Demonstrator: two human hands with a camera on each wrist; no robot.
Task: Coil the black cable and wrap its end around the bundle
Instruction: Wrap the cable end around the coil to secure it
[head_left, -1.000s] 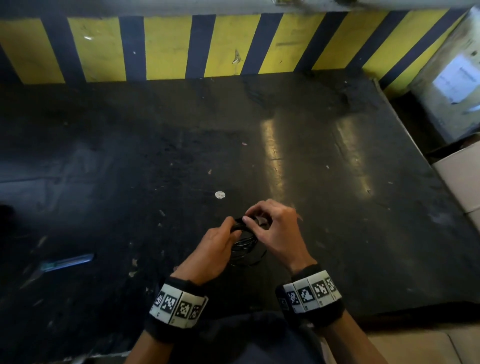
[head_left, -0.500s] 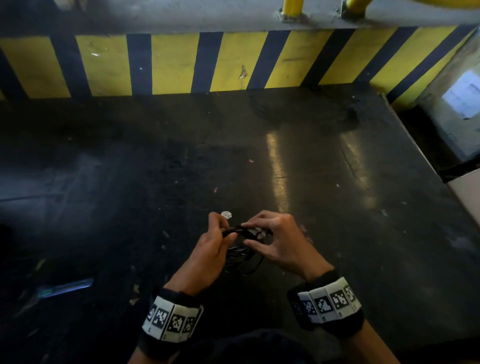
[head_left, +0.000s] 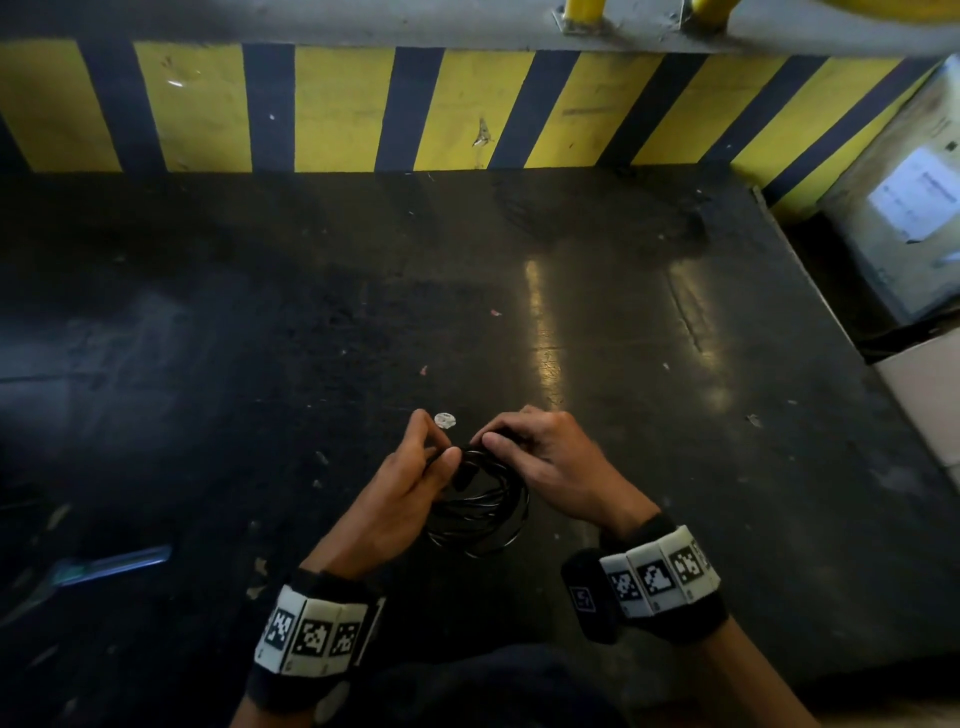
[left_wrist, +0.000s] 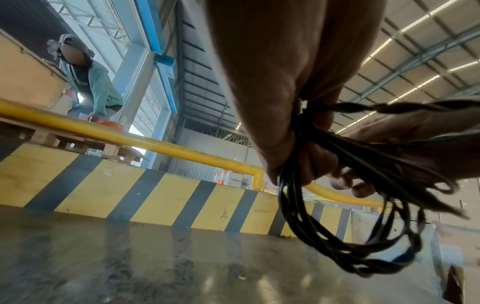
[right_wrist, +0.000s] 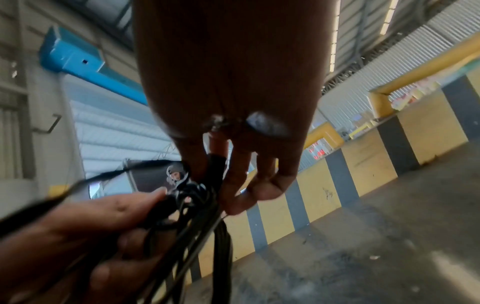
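A thin black cable (head_left: 480, 512), wound into a bundle of several glossy loops, is held above the near middle of a dark, scuffed work surface (head_left: 649, 364). The left hand (head_left: 400, 499) is closed round the left side of the bundle: in the left wrist view the strands (left_wrist: 345, 205) are seen gathered tightly under its curled fingers (left_wrist: 345, 181), with the loops hanging free below. The right hand (head_left: 550, 462) is brought to the top of the bundle from the right, its thumb and fingers curled inward and pinched on the cable where the strands are gathered. In the right wrist view the fingertips (right_wrist: 259, 191) are seen pressed on the knot of strands (right_wrist: 192, 197), and a single length of cable runs off to the left; whether it is the free end cannot be told. Both hands are touching the bundle and are nearly touching each other. A small pale round scrap (head_left: 445, 420) lies on the surface just beyond the left hand. A flat bluish strip (head_left: 117, 561) lies at the near left. A yellow-and-black striped barrier (head_left: 332, 109) stands along the far edge, and a pale cardboard box (head_left: 930, 410) sits at the right.
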